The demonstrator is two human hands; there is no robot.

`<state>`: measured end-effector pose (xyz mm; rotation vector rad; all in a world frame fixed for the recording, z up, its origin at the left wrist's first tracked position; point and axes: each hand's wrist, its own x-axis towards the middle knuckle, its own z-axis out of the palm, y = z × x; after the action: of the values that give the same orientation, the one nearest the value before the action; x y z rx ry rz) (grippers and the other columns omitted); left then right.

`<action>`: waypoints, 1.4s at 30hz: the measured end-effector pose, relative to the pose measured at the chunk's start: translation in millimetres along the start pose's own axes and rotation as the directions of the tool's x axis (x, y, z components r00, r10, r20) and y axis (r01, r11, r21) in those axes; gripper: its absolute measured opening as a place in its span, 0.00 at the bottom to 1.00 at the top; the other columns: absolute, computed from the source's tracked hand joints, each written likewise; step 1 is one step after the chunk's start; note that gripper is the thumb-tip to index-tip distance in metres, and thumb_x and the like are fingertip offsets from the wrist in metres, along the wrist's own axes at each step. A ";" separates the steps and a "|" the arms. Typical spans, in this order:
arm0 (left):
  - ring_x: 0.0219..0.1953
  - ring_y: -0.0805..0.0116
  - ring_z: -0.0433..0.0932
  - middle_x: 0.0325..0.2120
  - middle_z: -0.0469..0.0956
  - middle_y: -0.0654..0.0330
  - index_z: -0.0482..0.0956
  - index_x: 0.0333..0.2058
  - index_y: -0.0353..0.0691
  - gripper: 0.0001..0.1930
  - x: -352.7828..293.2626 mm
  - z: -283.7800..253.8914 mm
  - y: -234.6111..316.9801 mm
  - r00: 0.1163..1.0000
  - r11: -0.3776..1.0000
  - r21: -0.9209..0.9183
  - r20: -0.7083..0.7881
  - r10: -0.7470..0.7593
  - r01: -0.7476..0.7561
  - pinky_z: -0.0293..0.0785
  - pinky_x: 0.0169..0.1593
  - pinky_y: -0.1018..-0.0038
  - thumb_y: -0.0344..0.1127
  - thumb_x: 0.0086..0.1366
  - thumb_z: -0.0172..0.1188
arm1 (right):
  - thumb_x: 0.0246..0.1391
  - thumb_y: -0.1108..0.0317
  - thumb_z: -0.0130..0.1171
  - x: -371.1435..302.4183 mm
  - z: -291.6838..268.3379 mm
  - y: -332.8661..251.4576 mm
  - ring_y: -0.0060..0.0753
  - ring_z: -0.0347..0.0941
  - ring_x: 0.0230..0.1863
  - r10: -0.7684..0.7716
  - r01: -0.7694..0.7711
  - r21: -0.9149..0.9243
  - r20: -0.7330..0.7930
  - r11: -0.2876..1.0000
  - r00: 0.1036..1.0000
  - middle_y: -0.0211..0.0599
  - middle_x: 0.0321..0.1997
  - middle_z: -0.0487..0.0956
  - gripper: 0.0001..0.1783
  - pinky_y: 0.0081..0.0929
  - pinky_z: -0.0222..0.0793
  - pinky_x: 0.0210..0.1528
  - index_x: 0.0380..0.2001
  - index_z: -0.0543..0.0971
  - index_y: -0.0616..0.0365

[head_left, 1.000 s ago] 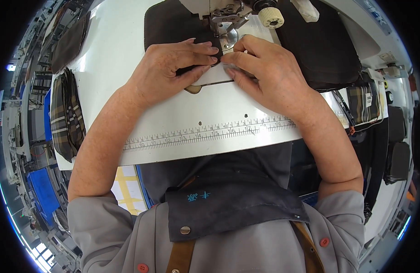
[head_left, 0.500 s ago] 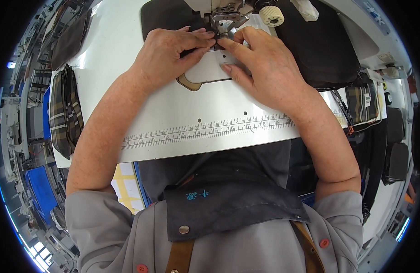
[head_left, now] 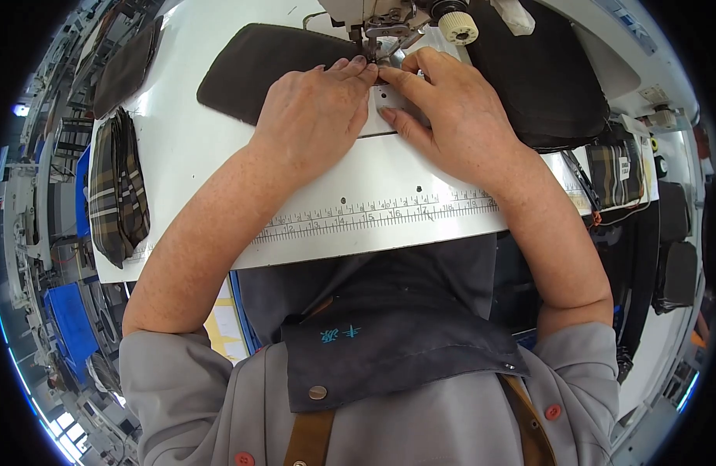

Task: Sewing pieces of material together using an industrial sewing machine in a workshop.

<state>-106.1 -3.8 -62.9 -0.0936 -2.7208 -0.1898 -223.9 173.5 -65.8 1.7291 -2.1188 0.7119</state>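
Note:
A dark brown rounded fabric panel (head_left: 245,74) lies on the white sewing table, its right end running under the presser foot (head_left: 371,50) of a sewing machine (head_left: 389,23). My left hand (head_left: 315,116) rests on the panel's near edge, fingers stretched out flat together and their tips just in front of the foot. Close on the right side of the needle area is my right hand (head_left: 455,109). Its index fingertip touches down beside my left fingertips, and its thumb stands apart over the metal plate. The needle and the panel's edge under my fingers are hidden.
Dark stacked panels (head_left: 537,78) sit right of the machine head. Folded plaid fabric (head_left: 117,186) lies at the table's left edge, more plaid pieces (head_left: 616,172) at the right beside dark scissors-like tools (head_left: 582,182). A printed ruler (head_left: 373,219) runs along the front edge.
My left hand has shifted right and toward me, turning flatter over the fabric. The dark panel has swung, its left end now nearer me and farther left. My right hand has barely moved.

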 end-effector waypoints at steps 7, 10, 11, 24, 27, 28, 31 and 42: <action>0.52 0.53 0.84 0.49 0.85 0.53 0.85 0.50 0.38 0.15 -1.1 -12.4 -6.4 0.999 0.991 -0.126 0.026 0.044 -0.041 0.78 0.60 0.59 0.35 0.68 0.58 | 0.56 0.60 0.66 -2.1 -0.4 0.9 0.43 0.76 0.42 0.008 -0.008 0.002 -0.016 1.000 1.000 0.36 0.40 0.75 0.18 0.41 0.73 0.44 0.46 0.84 0.58; 0.55 0.52 0.82 0.52 0.84 0.54 0.86 0.49 0.39 0.13 -1.8 -14.9 -36.9 0.996 0.930 -0.358 0.010 0.086 -0.076 0.75 0.64 0.58 0.34 0.69 0.60 | 0.56 0.60 0.67 -1.6 -2.0 -1.1 0.43 0.76 0.41 0.009 -0.009 0.013 -0.005 1.000 1.000 0.36 0.39 0.75 0.17 0.41 0.74 0.43 0.46 0.84 0.57; 0.55 0.52 0.82 0.52 0.84 0.54 0.86 0.49 0.39 0.13 -4.8 -13.0 -39.8 0.996 0.930 -0.359 0.013 0.086 -0.076 0.75 0.64 0.58 0.34 0.69 0.60 | 0.56 0.60 0.67 -1.5 -2.6 -1.2 0.43 0.76 0.41 -0.005 0.005 0.020 0.004 1.000 1.000 0.36 0.39 0.75 0.17 0.41 0.74 0.43 0.46 0.84 0.57; 0.72 0.51 0.64 0.66 0.72 0.56 0.78 0.62 0.46 0.20 -22.6 -17.2 -6.6 0.989 0.936 -0.331 0.127 -0.080 0.118 0.52 0.74 0.46 0.36 0.74 0.56 | 0.54 0.57 0.69 -4.7 -15.5 -3.1 0.40 0.76 0.38 -0.096 0.080 0.138 0.109 0.987 0.989 0.33 0.33 0.75 0.14 0.40 0.69 0.40 0.38 0.86 0.54; 0.70 0.50 0.68 0.66 0.72 0.55 0.78 0.62 0.48 0.19 -21.5 -17.9 -6.8 0.990 0.974 -0.216 0.138 -0.040 0.070 0.56 0.73 0.47 0.38 0.74 0.55 | 0.54 0.57 0.69 -4.8 -16.1 -7.2 0.39 0.77 0.37 -0.141 0.133 0.097 0.089 0.986 0.986 0.32 0.30 0.76 0.12 0.39 0.69 0.40 0.35 0.87 0.53; 0.68 0.50 0.70 0.65 0.72 0.56 0.78 0.62 0.49 0.19 -21.1 -18.2 -6.4 0.991 0.981 -0.187 0.131 -0.030 0.054 0.58 0.73 0.48 0.38 0.74 0.55 | 0.54 0.57 0.69 -4.6 -16.2 -7.3 0.39 0.77 0.37 -0.141 0.132 0.098 0.088 0.986 0.986 0.32 0.30 0.76 0.12 0.39 0.69 0.40 0.35 0.87 0.53; 0.65 0.52 0.72 0.64 0.73 0.56 0.78 0.62 0.50 0.20 -22.4 -15.5 -7.4 0.995 0.989 -0.148 0.103 -0.003 0.018 0.60 0.72 0.50 0.38 0.73 0.56 | 0.55 0.56 0.68 -4.2 -15.8 -7.3 0.38 0.77 0.37 -0.143 0.134 0.093 0.097 0.987 0.985 0.32 0.29 0.77 0.12 0.39 0.69 0.40 0.34 0.87 0.52; 0.65 0.53 0.73 0.63 0.74 0.58 0.80 0.61 0.49 0.20 -17.8 -8.0 -17.4 1.000 0.996 -0.084 0.017 0.025 -0.023 0.62 0.71 0.50 0.35 0.71 0.58 | 0.55 0.57 0.67 -7.4 -18.0 -7.3 0.38 0.77 0.35 -0.156 0.149 0.097 0.068 0.984 0.985 0.31 0.29 0.77 0.11 0.40 0.70 0.40 0.34 0.86 0.52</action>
<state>-88.3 -22.8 -64.9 -0.1525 -2.7284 -0.2969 -216.4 188.6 -53.6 1.9715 -2.0022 0.7210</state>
